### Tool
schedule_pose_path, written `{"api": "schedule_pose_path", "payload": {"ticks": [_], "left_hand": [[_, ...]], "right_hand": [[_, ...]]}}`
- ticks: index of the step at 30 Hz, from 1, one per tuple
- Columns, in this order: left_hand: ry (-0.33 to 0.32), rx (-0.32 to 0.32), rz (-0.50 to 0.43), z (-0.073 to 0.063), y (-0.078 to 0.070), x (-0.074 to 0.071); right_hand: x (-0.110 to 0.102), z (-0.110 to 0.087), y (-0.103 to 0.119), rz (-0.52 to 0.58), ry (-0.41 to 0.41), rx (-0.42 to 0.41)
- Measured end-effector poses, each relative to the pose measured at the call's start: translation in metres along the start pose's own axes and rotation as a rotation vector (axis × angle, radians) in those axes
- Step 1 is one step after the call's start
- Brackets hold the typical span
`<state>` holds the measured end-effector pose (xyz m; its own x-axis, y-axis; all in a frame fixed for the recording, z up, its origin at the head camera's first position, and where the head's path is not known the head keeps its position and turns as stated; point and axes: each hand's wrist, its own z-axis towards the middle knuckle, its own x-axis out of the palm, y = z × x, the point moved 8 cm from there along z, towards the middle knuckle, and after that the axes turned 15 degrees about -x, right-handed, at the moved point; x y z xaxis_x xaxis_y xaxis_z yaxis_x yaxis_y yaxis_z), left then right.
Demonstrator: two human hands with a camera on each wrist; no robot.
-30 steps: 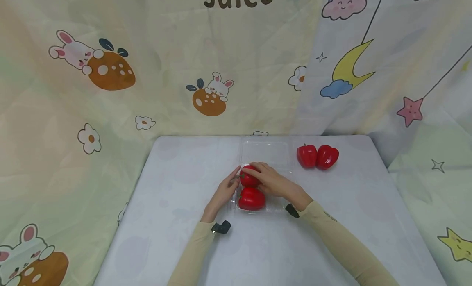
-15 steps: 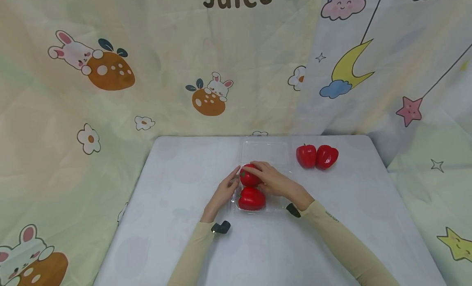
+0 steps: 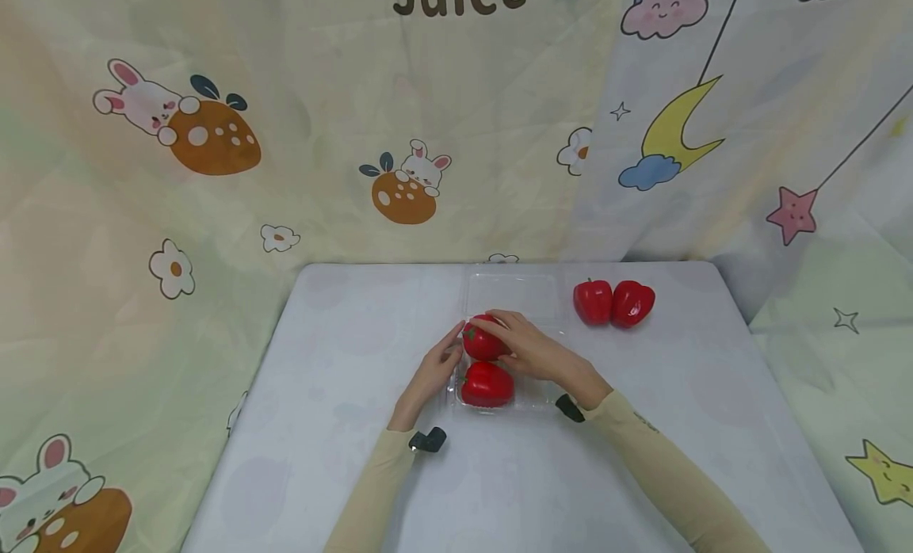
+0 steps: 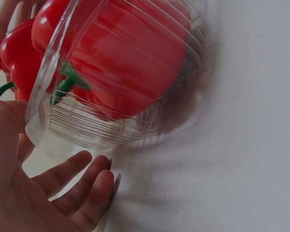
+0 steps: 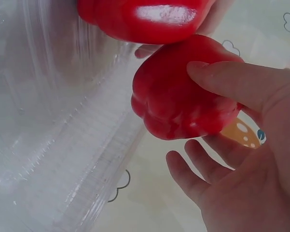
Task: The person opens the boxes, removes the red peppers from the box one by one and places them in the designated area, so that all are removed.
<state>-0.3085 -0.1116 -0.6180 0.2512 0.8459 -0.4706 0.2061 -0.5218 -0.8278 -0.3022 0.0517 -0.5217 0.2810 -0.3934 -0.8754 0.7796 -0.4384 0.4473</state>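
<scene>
The sleeves (image 3: 372, 490) are fitted and pale beige. A small black block (image 3: 571, 408) sits beside the right cuff (image 3: 605, 406), with dark lettering (image 3: 646, 421) near it.

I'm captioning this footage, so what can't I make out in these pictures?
Head view: part of the held glossy red bell pepper, covered by the right hand.
Head view: small dark lettering on the beige right sleeve, too small to read.
Right wrist view: the rest of the clear plastic container, cut off by the left and bottom edges.

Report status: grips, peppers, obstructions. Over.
Right grip holds one red pepper. Left grip at near-left side of clear container. Second pepper inside; no obstruction seen.
</scene>
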Motion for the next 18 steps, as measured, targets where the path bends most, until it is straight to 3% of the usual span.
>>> {"api": "schedule_pose_path", "payload": {"ticks": [18], "left_hand": [[0.004,0.003,-0.003,0.0006,0.0003,0.0002]], "right_hand": [[-0.0086,-0.0044,-0.0002,0.07,-0.02,0.036]]}}
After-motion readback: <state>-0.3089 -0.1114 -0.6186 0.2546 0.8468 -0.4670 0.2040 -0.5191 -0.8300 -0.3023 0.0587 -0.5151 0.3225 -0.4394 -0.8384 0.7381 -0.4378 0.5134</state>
